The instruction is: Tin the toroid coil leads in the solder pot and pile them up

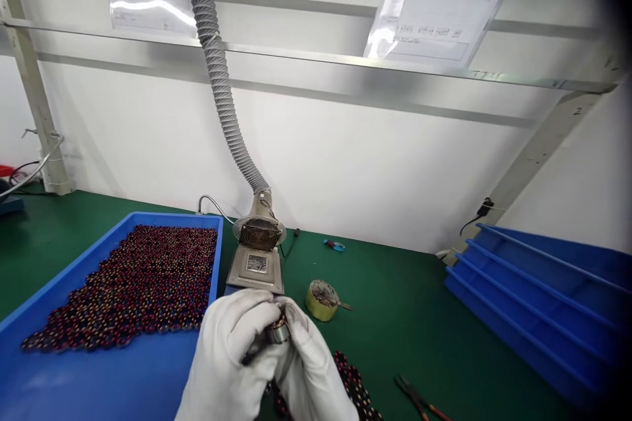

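My left hand (237,348) and my right hand (311,362), both in white gloves, meet at the front centre. Their fingers are closed around a small motor stator (279,331), a metal ring with copper windings on top. Part of it is hidden by the fingertips. Just beyond the hands stands a solder pot (241,268) with a square opening of grey metal. More dark stators with red and gold spots (353,385) lie on the table beside and below my right hand, partly covered by it.
On the left, a blue tray (99,385) holds many packed stators. An extraction hose (222,85) hangs over the pot. Right of it are a tin of grey scraps (320,306), small blue-handled snips (334,245) and pliers (419,398). Stacked blue trays (533,302) stand far right.
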Tool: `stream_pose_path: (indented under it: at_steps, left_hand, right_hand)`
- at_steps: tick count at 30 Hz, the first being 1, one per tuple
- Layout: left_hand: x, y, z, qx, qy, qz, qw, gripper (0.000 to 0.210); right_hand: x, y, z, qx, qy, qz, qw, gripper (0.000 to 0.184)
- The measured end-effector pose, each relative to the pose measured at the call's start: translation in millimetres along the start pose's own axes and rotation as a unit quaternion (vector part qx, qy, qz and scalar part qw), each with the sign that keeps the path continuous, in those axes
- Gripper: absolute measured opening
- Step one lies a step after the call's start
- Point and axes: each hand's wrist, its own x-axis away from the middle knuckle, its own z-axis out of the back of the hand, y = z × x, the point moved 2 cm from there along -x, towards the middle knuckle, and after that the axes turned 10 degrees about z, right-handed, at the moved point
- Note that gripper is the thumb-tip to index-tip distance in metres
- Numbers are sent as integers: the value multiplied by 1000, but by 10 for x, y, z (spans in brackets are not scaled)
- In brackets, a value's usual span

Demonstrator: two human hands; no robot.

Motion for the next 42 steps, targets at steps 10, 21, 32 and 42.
stream_pose_path:
  at_steps: [10,21,32,42]
  left_hand:
    - [-71,-54,94,87,-130,-12,988,27]
    - [-63,-48,119,22,-66,-35,997,25]
    - [-19,-86,111,-41,-6,-58,997,24]
    - [-23,-95,40,185,-46,30,981,22]
  right_hand:
    - [-39,-264,69,245,-105,145,953,10]
    - [-90,-105,220,78,32,95,992,20]
    - [-44,50,90,147,-17,64,987,30]
    - [40,-5,103,198,-42,207,957,34]
